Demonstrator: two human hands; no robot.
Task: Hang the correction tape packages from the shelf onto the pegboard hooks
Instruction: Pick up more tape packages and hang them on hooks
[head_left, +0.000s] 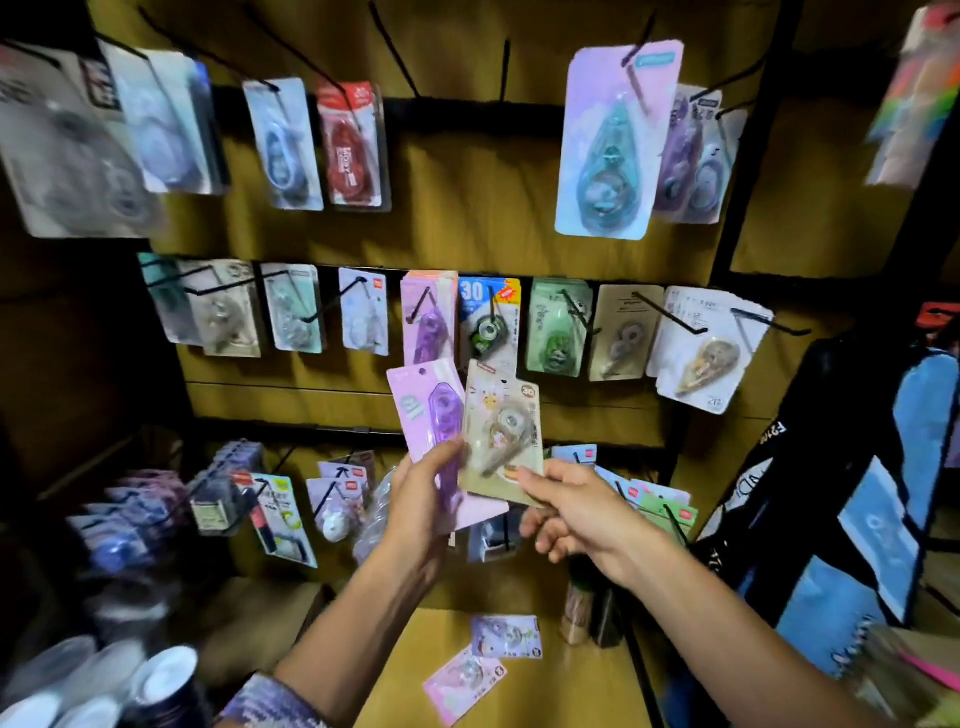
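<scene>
Fingers (535, 480) of the right hand (576, 512) pinch a beige package (501, 431); this light, stiff card is best held by its lower edge.

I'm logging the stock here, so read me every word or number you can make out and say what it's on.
"30": blue package hanging in the middle row.
"30": round badge on the beige package pinched by the right hand.
All other print, including on the purple package held by the left hand, is too blurred to read.

A stationery shop: carded correction tape packages (613, 140) hang in rows on pegboard hooks (670, 314)
</scene>
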